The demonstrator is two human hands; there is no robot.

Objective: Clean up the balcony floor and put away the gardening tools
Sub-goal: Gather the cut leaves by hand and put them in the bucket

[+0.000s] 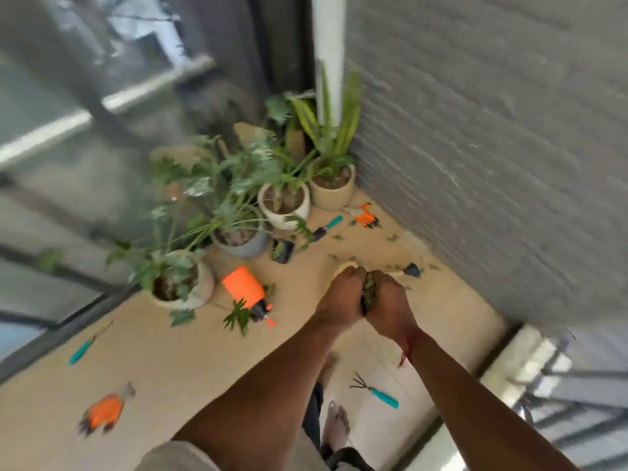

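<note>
Leaf clippings (pixel 369 294) sit in a dark green wad between our two hands, above the balcony floor (pixel 190 362) and near the grey wall (pixel 492 164). Our left hand (pixel 339 297) and right hand (pixel 390 302) are cupped against each other, fingers curled over the wad and squeezing it from both sides, so only a strip of it shows in the seam between them. We judge this to be the debris-gathering step. The next move calls for keeping the hands pressed together on the way to a bin (none is in view). Loose leaves (pixel 390 237) lie by the wall, and the spray bottle (pixel 243 287), hand rake (pixel 377 390) and glove (pixel 102 411) are not yet put away.
</note>
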